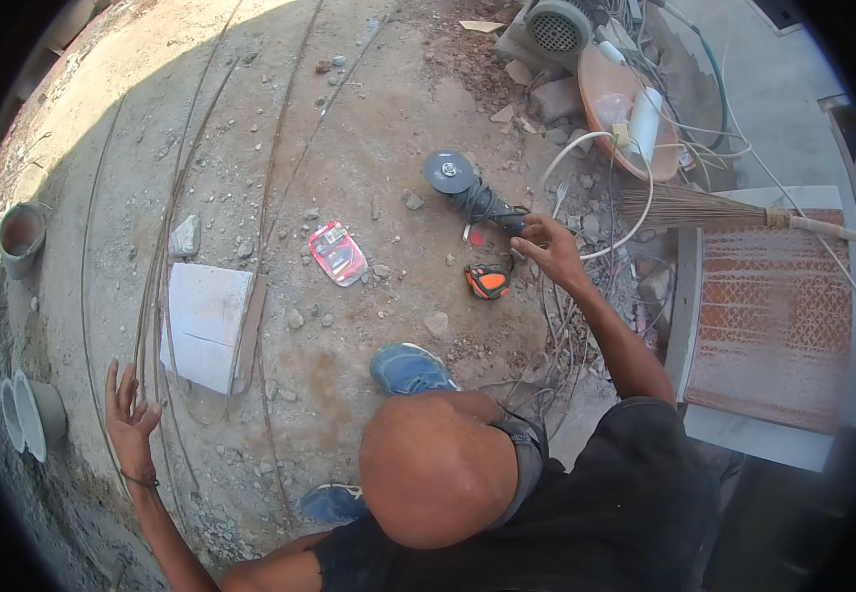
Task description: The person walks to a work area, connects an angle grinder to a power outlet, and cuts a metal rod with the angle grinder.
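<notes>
My right hand (554, 252) is at the cord end of a dark grey angle grinder (487, 205), its fingers bent and apart; I cannot tell whether they touch it. The grinder lies on the ground with its round grey disc (449, 172) facing up. Just below it sits an orange and black tape measure (488, 283). Out to the left, my left hand (132, 419) is raised with fingers spread, holding nothing. Nearest to it is a white square slab (208, 326) with a dark line across it. A pink and clear blister pack (337, 254) lies between slab and grinder.
Long thin metal rods (268, 187) run along the dusty ground. Loose cables (564, 326) and rubble lie at right, beside a stick broom (694, 209) and a large tile (773, 326). An orange basin (595, 84) and a motor (558, 28) stand at the back. Pots (41, 414) are far left.
</notes>
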A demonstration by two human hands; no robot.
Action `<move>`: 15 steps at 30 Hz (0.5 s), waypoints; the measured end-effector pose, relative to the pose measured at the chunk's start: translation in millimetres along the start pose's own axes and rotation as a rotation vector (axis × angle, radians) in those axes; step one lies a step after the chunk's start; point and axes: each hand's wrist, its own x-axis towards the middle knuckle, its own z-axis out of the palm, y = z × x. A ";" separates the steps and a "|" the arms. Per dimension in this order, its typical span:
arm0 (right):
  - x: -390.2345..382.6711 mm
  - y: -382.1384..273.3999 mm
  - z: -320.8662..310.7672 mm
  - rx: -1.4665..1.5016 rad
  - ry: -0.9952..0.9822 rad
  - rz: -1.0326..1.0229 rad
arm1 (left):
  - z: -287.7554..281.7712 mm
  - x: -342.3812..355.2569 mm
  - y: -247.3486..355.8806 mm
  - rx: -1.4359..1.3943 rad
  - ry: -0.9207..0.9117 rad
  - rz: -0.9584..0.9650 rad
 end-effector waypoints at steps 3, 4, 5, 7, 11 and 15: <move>17.2 16.7 -9.0 -0.286 -0.004 -0.128 | 47.1 -18.1 29.0 0.035 -0.122 -0.006; 28.9 25.1 -5.6 -0.289 -0.016 -0.136 | 49.4 -21.1 26.0 0.031 -0.112 -0.015; 42.3 30.6 0.8 -0.516 0.002 -0.283 | 50.8 -21.9 24.9 0.050 -0.154 -0.042; 67.9 40.6 18.0 -0.732 0.007 -0.455 | 46.4 -24.4 19.2 0.066 -0.189 -0.047; 108.0 66.8 50.0 -0.975 -0.069 -0.260 | 22.2 -36.6 15.4 0.047 -0.056 0.045; 96.5 44.8 64.8 -0.764 -0.120 -0.153 | 23.6 -54.9 27.8 0.224 -0.055 0.079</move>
